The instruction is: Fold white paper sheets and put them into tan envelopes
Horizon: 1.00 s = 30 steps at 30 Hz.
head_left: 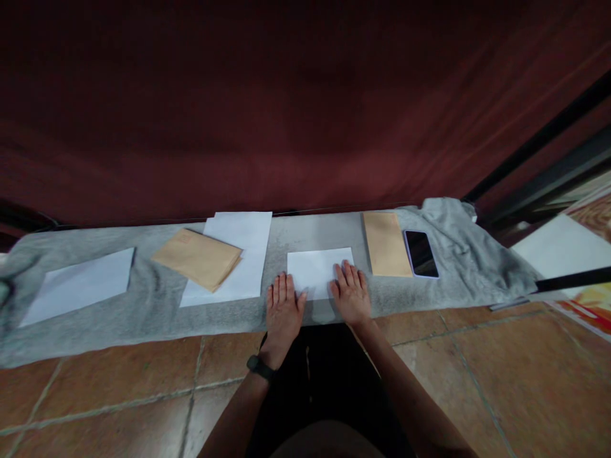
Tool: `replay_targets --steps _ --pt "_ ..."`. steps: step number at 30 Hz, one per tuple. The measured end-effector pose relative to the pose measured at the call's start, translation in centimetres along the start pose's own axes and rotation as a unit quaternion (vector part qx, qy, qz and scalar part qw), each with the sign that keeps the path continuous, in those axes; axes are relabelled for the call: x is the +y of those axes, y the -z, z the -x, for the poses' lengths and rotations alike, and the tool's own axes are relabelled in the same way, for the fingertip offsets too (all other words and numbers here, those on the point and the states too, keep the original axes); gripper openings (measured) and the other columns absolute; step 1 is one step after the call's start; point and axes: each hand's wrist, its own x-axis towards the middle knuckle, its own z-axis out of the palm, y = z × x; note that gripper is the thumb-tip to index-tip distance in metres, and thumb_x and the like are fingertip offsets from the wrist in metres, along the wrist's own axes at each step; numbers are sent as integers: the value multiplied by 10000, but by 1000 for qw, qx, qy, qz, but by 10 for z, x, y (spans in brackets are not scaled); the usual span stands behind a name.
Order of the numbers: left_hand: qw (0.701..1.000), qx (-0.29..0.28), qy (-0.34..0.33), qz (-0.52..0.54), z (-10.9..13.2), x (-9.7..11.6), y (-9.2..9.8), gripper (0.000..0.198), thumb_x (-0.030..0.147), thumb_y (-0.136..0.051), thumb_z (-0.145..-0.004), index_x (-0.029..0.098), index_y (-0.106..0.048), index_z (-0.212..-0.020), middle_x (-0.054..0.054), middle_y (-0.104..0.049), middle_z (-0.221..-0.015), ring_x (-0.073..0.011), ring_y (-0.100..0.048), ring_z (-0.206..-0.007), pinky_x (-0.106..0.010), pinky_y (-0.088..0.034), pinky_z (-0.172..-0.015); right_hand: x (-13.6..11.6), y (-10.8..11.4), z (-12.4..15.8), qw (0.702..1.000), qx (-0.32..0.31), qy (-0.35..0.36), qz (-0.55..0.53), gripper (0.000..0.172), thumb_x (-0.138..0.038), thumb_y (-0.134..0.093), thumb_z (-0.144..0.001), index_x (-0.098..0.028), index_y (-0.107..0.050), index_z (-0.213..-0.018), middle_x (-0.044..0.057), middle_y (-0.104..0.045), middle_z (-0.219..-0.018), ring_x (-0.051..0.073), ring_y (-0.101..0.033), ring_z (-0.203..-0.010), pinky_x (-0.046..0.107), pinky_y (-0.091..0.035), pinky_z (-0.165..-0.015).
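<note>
A white sheet of paper [312,270], looking folded, lies flat on the grey cloth in front of me. My left hand [284,312] rests palm down at its left edge, fingers stretched out. On its right part lies my right hand [352,296], also flat with the fingers extended. To the right is a brown envelope [387,245]. Left of my hands, a small stack of brown envelopes [195,254] sits across several larger white sheets [252,242].
A phone [421,254] with a dark screen lies right of the single envelope. Another white sheet [83,286] is at the far left. Grey cloth [157,318] covers the narrow table, bunched at its right end. A dark red curtain [286,114] hangs behind; the floor [119,381] is tiled.
</note>
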Motion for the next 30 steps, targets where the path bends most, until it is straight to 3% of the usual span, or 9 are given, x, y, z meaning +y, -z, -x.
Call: replay_targets --steps 5,11,15,25,30 --pt "999 -8 -27 35 -33 15 0 643 449 -303 -1063 70 -298 -1583 -200 -347 -1622 -301 -259 -1542 -516 -277 -1246 1 -1 0 1000 1 3 5 553 -370 -441 -1040 -175 -407 -1556 152 -382 -1622 318 -387 -1468 526 -268 -1202" --pt "995 -74 -55 42 -72 31 -23 671 475 -319 -1053 25 -352 -1550 -203 -326 -1631 -293 -235 -1550 -479 -238 -1263 2 -4 0 1000 -3 2 11 551 -397 -427 -1045 -186 -412 -1554 149 -395 -1616 319 -399 -1461 520 -274 -1196" --pt "994 -78 -61 36 -88 31 -36 659 477 -326 -1048 74 -337 -1569 -158 -300 -1652 -271 -201 -1561 -487 -170 -1278 3 -3 0 1000 -7 5 10 557 -390 -422 -1044 -179 -402 -1559 148 -391 -1619 319 -391 -1463 517 -269 -1196" --pt "997 -58 -45 23 -85 22 -35 632 461 -318 -1047 125 -336 -1582 -134 -294 -1657 -280 -217 -1558 -513 -158 -1275 -1 0 -1 1000 -7 -11 6 527 -376 -429 -1048 -180 -439 -1537 156 -401 -1611 313 -395 -1466 522 -264 -1201" --pt "996 -75 -49 -4 -85 22 -31 624 440 -313 -1051 138 -301 -1597 -124 -269 -1669 -273 -207 -1561 -508 -162 -1276 -16 0 -25 999 -28 -9 -44 502 -344 -410 -1052 -119 -484 -1495 177 -461 -1568 297 -424 -1447 516 -264 -1209"
